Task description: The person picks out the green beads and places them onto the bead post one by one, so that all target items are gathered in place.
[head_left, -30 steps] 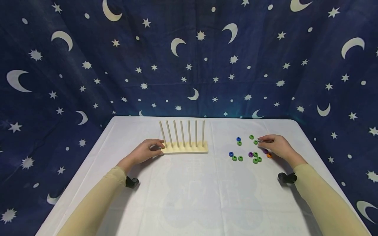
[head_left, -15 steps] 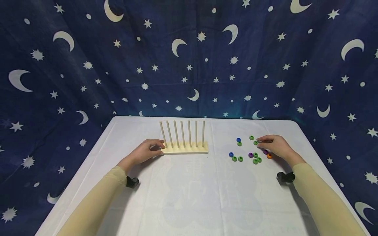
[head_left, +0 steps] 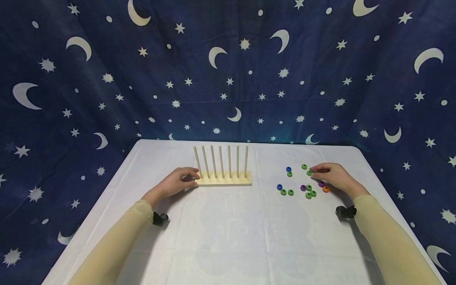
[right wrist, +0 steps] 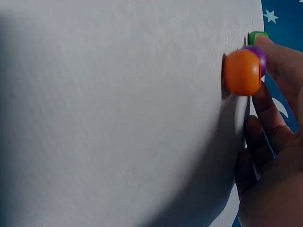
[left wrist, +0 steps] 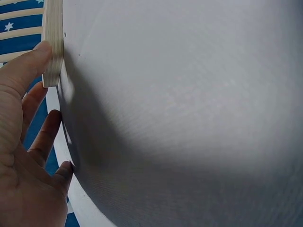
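My left hand pinches the left end of a pale wooden peg rack, a flat base with several upright bare pegs. In the left wrist view the thumb lies on the front of the rack's base, with a finger behind it. Over at the right, the thumb and a finger of my right hand close on a green bead. From the right wrist, that bead shows at the thumb tip, partly hidden behind a purple bead and an orange bead.
Several loose beads lie left of and below the right hand, among them a blue bead, another blue bead and a green bead. A white cloth covers the table. A dark blue curtain with moons and stars hangs behind.
The right hand's fingertips have shifted slightly left onto the green bead. The left hand and the peg rack have stayed in place.
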Action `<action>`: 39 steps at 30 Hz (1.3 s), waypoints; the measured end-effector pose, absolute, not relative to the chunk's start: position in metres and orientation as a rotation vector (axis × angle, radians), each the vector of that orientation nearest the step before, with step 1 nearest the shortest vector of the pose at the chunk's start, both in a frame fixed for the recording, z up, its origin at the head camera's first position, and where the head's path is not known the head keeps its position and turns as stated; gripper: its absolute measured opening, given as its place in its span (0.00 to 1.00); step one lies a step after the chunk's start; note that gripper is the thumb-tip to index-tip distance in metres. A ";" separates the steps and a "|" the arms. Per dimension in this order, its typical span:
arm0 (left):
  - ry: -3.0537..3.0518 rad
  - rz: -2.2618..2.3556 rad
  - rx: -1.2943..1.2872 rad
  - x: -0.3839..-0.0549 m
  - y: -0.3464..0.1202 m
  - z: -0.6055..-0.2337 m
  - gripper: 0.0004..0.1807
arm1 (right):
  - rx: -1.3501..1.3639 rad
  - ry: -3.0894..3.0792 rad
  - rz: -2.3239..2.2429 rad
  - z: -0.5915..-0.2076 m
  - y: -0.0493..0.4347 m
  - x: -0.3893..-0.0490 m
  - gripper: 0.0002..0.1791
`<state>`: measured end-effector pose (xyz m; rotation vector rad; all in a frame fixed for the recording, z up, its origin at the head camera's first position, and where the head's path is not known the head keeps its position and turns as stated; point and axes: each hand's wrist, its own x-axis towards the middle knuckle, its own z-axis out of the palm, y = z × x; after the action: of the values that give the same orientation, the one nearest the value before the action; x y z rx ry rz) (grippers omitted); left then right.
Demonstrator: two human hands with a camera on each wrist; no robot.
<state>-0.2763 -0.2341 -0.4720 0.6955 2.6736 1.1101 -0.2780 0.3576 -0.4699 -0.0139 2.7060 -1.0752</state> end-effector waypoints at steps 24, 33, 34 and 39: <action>2.680 1.114 0.658 -0.277 -0.231 -0.473 0.10 | -0.078 2.652 -1.091 -0.473 0.365 -0.286 0.34; 2.679 1.109 0.656 -0.278 -0.231 -0.474 0.10 | -0.024 2.628 -1.115 -0.474 0.362 -0.285 0.36; 2.677 1.111 0.658 -0.278 -0.231 -0.474 0.10 | -0.024 2.629 -1.116 -0.475 0.362 -0.285 0.36; 2.681 1.107 0.659 -0.278 -0.231 -0.473 0.10 | -0.009 2.628 -1.135 -0.476 0.361 -0.285 0.36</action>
<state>-0.2780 -0.2312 -0.4734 0.6592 2.6811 1.1073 -0.2854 0.3608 -0.4763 -0.0094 2.6284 -1.1346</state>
